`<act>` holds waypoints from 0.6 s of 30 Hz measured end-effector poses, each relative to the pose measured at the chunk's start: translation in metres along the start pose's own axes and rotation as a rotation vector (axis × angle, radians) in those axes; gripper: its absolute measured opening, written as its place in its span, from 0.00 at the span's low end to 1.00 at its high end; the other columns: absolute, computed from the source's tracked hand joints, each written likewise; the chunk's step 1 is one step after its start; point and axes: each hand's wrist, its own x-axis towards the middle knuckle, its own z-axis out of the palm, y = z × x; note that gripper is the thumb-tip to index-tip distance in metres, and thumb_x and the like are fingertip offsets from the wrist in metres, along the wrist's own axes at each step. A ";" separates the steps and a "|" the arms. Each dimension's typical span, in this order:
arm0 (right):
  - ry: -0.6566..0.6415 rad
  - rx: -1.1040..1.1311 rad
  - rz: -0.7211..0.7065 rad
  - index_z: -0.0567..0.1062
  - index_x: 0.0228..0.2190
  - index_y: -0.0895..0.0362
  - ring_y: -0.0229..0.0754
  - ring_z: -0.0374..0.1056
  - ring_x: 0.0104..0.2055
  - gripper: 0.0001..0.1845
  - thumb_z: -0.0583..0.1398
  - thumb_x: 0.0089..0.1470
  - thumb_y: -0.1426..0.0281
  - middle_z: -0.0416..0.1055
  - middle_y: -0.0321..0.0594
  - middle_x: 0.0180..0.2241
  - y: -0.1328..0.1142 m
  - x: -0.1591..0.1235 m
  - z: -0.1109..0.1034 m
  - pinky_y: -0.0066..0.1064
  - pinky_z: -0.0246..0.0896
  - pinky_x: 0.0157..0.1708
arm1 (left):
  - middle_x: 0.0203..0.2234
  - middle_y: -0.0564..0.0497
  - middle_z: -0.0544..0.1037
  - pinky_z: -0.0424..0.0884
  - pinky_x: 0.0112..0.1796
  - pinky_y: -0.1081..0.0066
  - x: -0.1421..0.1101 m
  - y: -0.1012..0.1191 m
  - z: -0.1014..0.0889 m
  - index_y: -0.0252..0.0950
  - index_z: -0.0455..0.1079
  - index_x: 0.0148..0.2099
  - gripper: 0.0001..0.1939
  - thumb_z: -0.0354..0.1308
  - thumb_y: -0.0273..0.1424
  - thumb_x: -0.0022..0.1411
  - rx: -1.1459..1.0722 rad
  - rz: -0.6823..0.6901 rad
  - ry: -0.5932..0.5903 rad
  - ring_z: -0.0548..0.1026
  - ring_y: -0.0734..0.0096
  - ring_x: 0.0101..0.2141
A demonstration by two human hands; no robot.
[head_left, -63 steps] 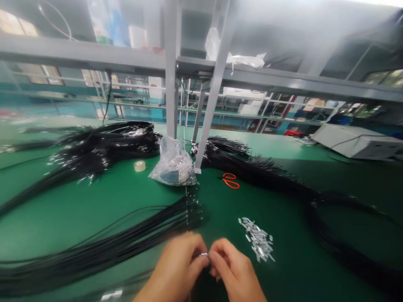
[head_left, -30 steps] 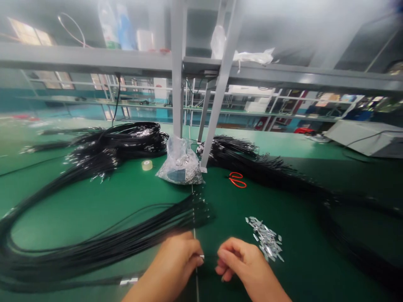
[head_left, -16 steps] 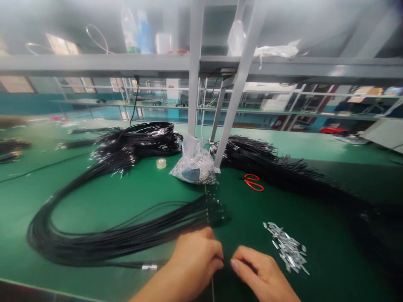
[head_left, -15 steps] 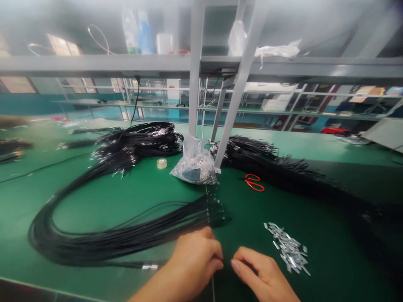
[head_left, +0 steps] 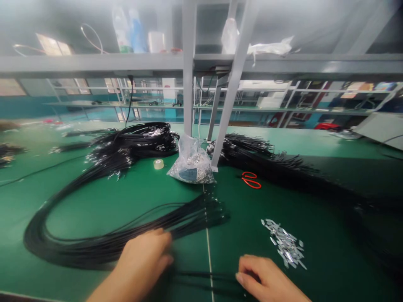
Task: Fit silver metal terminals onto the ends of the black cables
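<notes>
Low in the head view, my left hand point(head_left: 145, 256) is over the near side of a bundle of black cables point(head_left: 75, 247), its fingers curled and slightly blurred. Thin black cable point(head_left: 201, 274) runs from it across the table seam to my right hand point(head_left: 264, 274), whose thumb and index finger pinch it near the end. The cable is smeared by motion, so its tip is hard to make out. A pile of small silvery metal pieces point(head_left: 285, 243) lies just beyond my right hand. The bundle's loose ends point(head_left: 217, 212) fan out ahead of my hands.
A clear plastic bag point(head_left: 192, 163) of small metal parts leans by the shelf post point(head_left: 188, 75). Near it are a tape roll point(head_left: 158, 164) and red-handled scissors point(head_left: 251, 180). Coiled black cables point(head_left: 145, 138) lie back left, and a long cable bundle point(head_left: 283, 176) stretches along the right.
My left hand has moved left, away from my right hand, and cable now shows stretched between them. My right hand stays low and pinched. The view has shifted slightly.
</notes>
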 end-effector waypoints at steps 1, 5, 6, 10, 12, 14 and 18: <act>0.028 -0.076 0.023 0.67 0.19 0.55 0.42 0.65 0.27 0.14 0.54 0.54 0.65 0.69 0.36 0.24 0.001 -0.001 -0.001 0.30 0.56 0.27 | 0.37 0.51 0.76 0.67 0.35 0.68 0.005 0.003 0.001 0.41 0.71 0.38 0.09 0.52 0.26 0.56 0.026 -0.014 0.036 0.75 0.61 0.39; 0.272 -0.235 -0.080 0.75 0.37 0.54 0.53 0.68 0.41 0.13 0.60 0.48 0.64 0.74 0.45 0.40 -0.001 -0.004 -0.003 0.40 0.61 0.39 | 0.37 0.48 0.75 0.67 0.36 0.67 0.024 0.019 0.010 0.38 0.69 0.38 0.10 0.49 0.24 0.58 0.102 -0.033 0.092 0.73 0.61 0.40; 0.283 -0.221 -0.155 0.74 0.42 0.53 0.54 0.67 0.45 0.18 0.62 0.46 0.65 0.73 0.45 0.44 -0.003 -0.005 -0.001 0.41 0.60 0.43 | 0.37 0.47 0.75 0.67 0.37 0.67 0.026 0.021 0.013 0.38 0.69 0.38 0.10 0.48 0.23 0.58 0.113 -0.016 0.099 0.73 0.61 0.40; 0.233 -0.207 -0.210 0.76 0.37 0.53 0.50 0.67 0.42 0.16 0.66 0.42 0.66 0.74 0.42 0.40 -0.009 -0.008 0.010 0.38 0.58 0.44 | 0.37 0.47 0.75 0.68 0.38 0.66 0.024 0.016 0.026 0.38 0.68 0.36 0.11 0.45 0.23 0.60 0.123 0.073 0.105 0.74 0.61 0.40; 0.293 -0.220 -0.143 0.75 0.29 0.54 0.47 0.66 0.37 0.07 0.64 0.45 0.67 0.74 0.40 0.33 -0.011 -0.008 0.014 0.38 0.58 0.40 | 0.37 0.48 0.75 0.68 0.39 0.67 0.024 0.009 0.033 0.39 0.68 0.37 0.12 0.44 0.24 0.61 0.118 0.096 0.100 0.74 0.62 0.40; 0.353 -0.210 -0.162 0.74 0.32 0.54 0.48 0.65 0.40 0.08 0.63 0.47 0.65 0.73 0.41 0.37 -0.013 -0.004 0.016 0.38 0.56 0.41 | 0.38 0.49 0.76 0.67 0.40 0.67 0.027 0.004 0.039 0.40 0.68 0.39 0.12 0.43 0.25 0.63 0.115 0.096 0.129 0.74 0.63 0.41; 0.267 -0.203 -0.299 0.70 0.47 0.53 0.54 0.61 0.50 0.27 0.65 0.45 0.58 0.69 0.44 0.49 -0.019 0.009 0.022 0.45 0.49 0.51 | 0.36 0.46 0.76 0.64 0.43 0.61 0.024 0.013 0.040 0.37 0.69 0.39 0.14 0.42 0.25 0.64 0.096 0.003 0.236 0.72 0.57 0.40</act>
